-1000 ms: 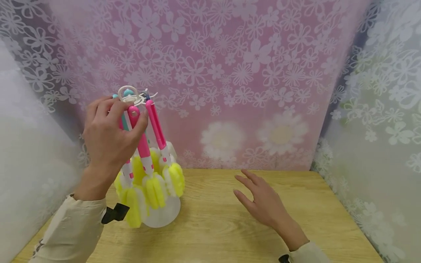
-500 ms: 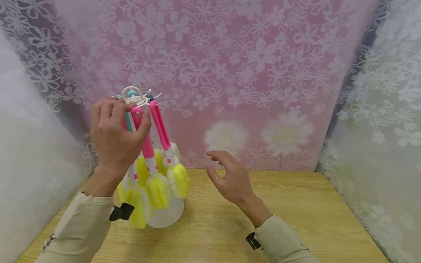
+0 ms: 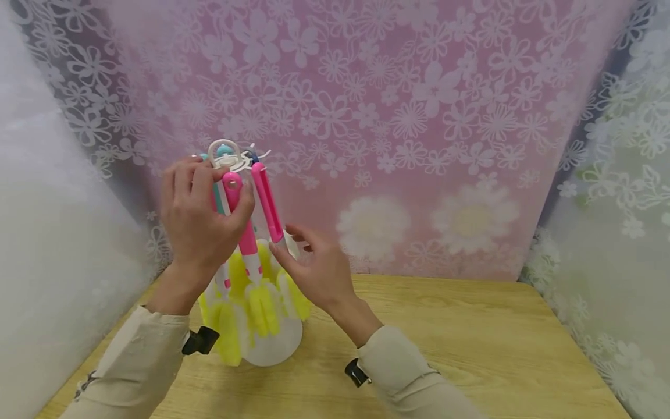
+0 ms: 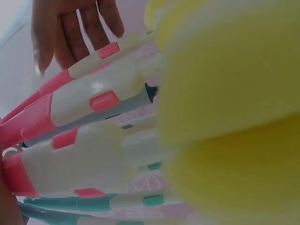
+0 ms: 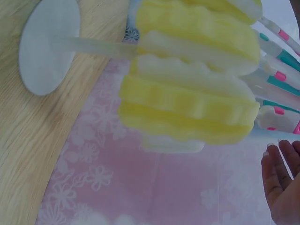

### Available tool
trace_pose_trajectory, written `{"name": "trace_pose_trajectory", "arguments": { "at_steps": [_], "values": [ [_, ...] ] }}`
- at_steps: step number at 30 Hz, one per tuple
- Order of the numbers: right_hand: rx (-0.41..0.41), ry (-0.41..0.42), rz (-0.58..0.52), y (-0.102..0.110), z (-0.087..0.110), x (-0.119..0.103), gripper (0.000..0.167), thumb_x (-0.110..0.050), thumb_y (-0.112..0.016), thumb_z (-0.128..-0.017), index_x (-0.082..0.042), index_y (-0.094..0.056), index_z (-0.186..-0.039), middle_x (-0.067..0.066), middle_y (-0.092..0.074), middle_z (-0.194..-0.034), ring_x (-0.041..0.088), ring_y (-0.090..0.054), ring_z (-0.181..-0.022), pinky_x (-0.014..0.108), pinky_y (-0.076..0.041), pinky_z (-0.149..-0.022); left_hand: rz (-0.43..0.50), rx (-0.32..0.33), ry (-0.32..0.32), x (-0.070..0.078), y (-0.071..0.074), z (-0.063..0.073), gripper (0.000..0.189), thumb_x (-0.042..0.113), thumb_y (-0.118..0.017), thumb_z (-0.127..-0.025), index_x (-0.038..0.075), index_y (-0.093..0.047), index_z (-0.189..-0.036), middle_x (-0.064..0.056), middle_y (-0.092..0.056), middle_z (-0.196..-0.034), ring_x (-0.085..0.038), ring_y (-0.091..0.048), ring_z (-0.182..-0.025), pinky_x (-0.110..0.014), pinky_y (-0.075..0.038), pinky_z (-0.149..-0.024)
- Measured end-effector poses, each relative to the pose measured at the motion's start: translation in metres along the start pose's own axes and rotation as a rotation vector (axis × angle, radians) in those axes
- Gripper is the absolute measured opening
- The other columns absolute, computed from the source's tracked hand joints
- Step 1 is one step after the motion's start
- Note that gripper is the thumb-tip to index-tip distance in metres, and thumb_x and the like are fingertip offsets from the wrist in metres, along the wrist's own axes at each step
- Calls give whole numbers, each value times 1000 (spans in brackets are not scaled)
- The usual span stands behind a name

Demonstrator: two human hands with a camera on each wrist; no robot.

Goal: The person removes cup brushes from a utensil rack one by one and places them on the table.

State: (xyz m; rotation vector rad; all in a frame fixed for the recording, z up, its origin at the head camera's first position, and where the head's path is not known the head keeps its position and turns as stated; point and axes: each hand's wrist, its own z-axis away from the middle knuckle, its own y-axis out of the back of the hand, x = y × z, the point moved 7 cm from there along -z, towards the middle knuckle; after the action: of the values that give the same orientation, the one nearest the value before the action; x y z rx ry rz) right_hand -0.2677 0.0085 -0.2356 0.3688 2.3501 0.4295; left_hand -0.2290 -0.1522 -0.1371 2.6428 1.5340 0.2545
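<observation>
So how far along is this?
Done: yellow-headed brushes hang on the white stand. In hand: the left hand grips near its top; the right hand, open, is at the rightmost pink handle. Remaining, probably: gripping that handle; no firm hold shows.

In the head view, a pink backdrop (image 3: 387, 125) is filling the upper middle of the frame, white flower outlines scattering across it. Two large, blurred daisies (image 3: 373, 228) are showing low on it, right of centre. A whitish sheet (image 3: 57, 250) is covering the left side, a dark grey band (image 3: 102, 96) running beside it at upper left. A pale flowered sheet (image 3: 630, 256) is lining the right edge. A yellowish wood-grained tabletop (image 3: 471, 349) is stretching across the bottom. Soft light is brightening the upper left.
</observation>
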Motion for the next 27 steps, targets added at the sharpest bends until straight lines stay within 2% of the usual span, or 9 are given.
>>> {"name": "trace_pose_trajectory", "arguments": {
  "at_steps": [4,9,16,24,27],
  "values": [
    [46,12,11,-4,-8,-7,42,-37,-66,-88,-10,-65,-120,-1,-67,-110,18,-62,-97,34,-53,-80,12,14,1,1,1,-1,46,40,-57,-84,-4,-59,-97,-21,-57,-104,-35,-49,-110,-46,-41,-94],
    [96,36,41,-2,-13,-11,35,-36,-68,-87,-12,-68,-112,-3,-69,-104,15,-63,-96,27,-51,-80,3,8,19,0,-1,-1,47,41,-57,-84,-4,-59,-99,-21,-57,-106,-34,-48,-112,-46,-39,-97],
    [106,26,34,2,-15,-10,28,-33,-69,-87,-12,-71,-105,-5,-71,-96,13,-62,-90,26,-49,-77,-9,3,21,-1,-2,1,45,39,-57,-84,-3,-56,-100,-21,-56,-107,-34,-47,-114,-46,-38,-97],
    [125,7,20,15,-17,-7,27,-31,-72,-84,-12,-73,-103,-6,-71,-92,7,-60,-81,27,-50,-62,-3,3,22,-1,-3,0,44,37,-59,-84,-3,-56,-100,-20,-56,-107,-35,-47,-111,-47,-39,-95],
    [128,-11,-15,19,-16,-4,27,-31,-72,-84,-12,-73,-102,-6,-70,-91,6,-60,-80,26,-50,-62,-9,-1,26,-3,-3,1,43,37,-58,-85,-4,-56,-99,-21,-56,-107,-35,-47,-111,-47,-38,-96]
  ]
}}
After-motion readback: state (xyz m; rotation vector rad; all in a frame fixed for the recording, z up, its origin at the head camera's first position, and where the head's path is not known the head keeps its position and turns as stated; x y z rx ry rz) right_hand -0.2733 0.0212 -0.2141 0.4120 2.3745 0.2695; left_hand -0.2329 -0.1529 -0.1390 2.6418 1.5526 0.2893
